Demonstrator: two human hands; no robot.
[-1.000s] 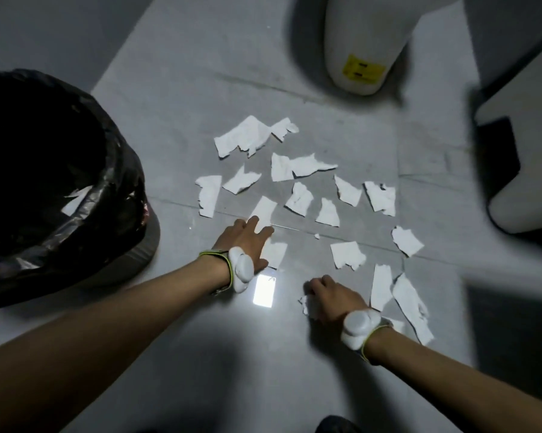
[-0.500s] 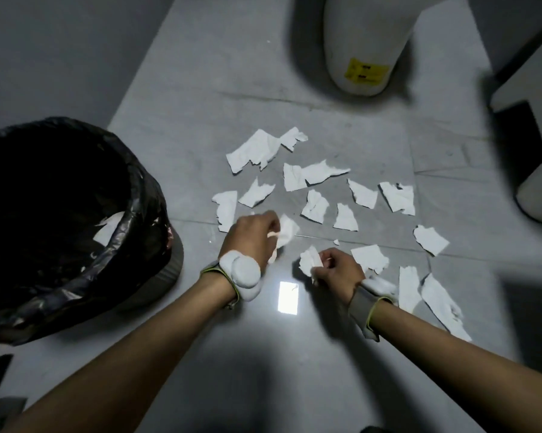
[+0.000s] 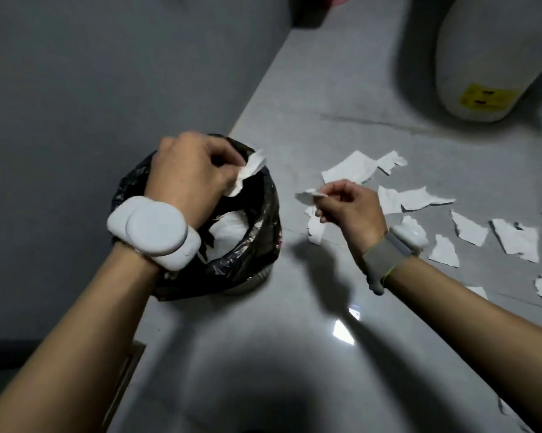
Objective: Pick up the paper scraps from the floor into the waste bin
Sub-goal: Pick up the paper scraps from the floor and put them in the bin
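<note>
Grey floor tiles (image 3: 294, 307) run along a grey wall on my feed. I see the waste bin (image 3: 263, 245), lined with a black bag, standing at the wall's foot with white paper (image 3: 232, 226) inside. The left hand (image 3: 188, 173) hangs over its mouth, fingers curled round a crumpled scrap (image 3: 249, 170). The right hand (image 3: 354, 207) is just right of the bin, above the floor, pinching torn scraps (image 3: 308, 196) between thumb and fingers. Loose scraps (image 3: 513, 239) lie scattered on the tiles to the right, and a white container (image 3: 488, 57) with a yellow label (image 3: 485, 98) stands beyond them.
</note>
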